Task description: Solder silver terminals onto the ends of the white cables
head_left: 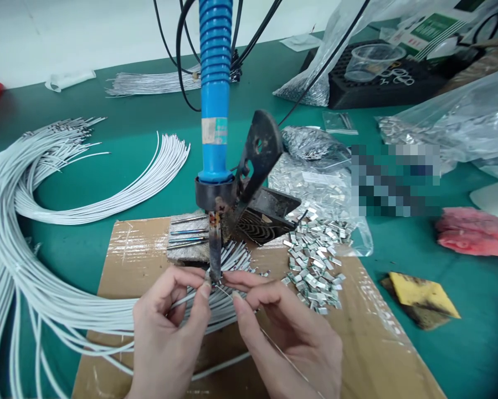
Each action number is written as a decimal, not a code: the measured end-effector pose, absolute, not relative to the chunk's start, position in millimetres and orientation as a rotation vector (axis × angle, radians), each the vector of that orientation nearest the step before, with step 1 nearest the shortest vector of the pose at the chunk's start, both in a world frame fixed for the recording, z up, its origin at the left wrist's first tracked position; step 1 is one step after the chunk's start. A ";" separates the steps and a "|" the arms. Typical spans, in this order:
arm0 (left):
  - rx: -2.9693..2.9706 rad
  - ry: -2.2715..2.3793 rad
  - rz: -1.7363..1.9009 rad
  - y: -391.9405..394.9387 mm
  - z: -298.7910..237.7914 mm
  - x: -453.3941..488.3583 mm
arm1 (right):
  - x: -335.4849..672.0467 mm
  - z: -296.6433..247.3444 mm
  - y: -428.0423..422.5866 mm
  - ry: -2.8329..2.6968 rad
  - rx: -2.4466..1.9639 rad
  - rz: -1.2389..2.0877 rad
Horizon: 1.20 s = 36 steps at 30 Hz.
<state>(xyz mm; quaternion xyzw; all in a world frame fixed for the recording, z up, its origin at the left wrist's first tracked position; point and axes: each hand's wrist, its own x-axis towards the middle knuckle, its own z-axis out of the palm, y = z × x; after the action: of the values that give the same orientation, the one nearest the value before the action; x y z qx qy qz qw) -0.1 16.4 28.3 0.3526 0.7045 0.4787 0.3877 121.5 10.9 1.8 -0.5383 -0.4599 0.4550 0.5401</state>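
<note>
My left hand [176, 327] is closed, pinching the end of a white cable [184, 300] between thumb and fingers. In my right hand [288, 327] a thin silvery solder wire [284, 354] is pinched, its upper end close to the left fingertips. Both sets of fingertips meet just under the tip of an upright blue soldering iron [215, 149], whose dark tip [215, 249] points down between them. The exact contact at the tip is too small to make out. Behind and below my hands lies a bundle of white cables [86, 299] with stripped ends.
A black metal bracket [259, 160] juts right from the iron. Small metal pieces [315, 271] are heaped on the cardboard [124, 249]. A yellow sponge [425, 296] lies right. Behind are plastic bags [315, 188] and a black perforated block [344, 91].
</note>
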 end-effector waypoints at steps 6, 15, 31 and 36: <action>0.922 1.807 1.209 15.4 26.4 -3.4 | 121.7 0.6 10.3 -1.115 -1.260 1.061; 0.954 1.811 1.229 12.3 23.5 -4.8 | 121.1 0.1 11.1 -1.137 -1.253 1.039; 0.951 1.828 1.198 12.6 25.6 0.1 | 121.4 -1.9 11.7 -1.147 -1.264 1.018; 0.957 1.836 1.189 13.1 25.3 -1.5 | 120.8 -1.5 12.6 -1.137 -1.245 1.017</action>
<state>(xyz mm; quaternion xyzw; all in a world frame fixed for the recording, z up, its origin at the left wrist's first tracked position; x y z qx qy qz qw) -1.5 13.1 25.3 0.3725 0.7151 0.4631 0.3680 120.8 12.6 -1.5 -0.5268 -0.4811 0.4302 0.5531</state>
